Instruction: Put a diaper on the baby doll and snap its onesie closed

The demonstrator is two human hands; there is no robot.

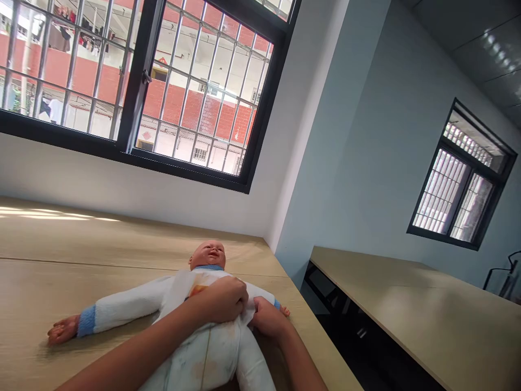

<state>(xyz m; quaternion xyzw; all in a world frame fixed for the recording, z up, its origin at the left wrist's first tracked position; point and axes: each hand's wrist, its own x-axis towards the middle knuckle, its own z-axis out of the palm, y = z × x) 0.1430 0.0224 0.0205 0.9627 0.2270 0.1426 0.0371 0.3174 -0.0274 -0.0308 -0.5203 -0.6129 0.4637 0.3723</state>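
Note:
A baby doll lies on its back on the table, its arms spread wide. It wears a white fuzzy outfit with blue cuffs and a blue collar. Around its hips is a white diaper with a yellow line down the front. My left hand reaches across the doll's belly, fingers closed on the diaper's edge near its waist. Close beside it, my right hand pinches the same white edge at the doll's side. My left forearm hides part of the belly, where an orange print shows.
The light wooden table has a seam running across it and meets the wall under a barred window. A second table stands to the right, across a dark gap. Another window is in the far wall.

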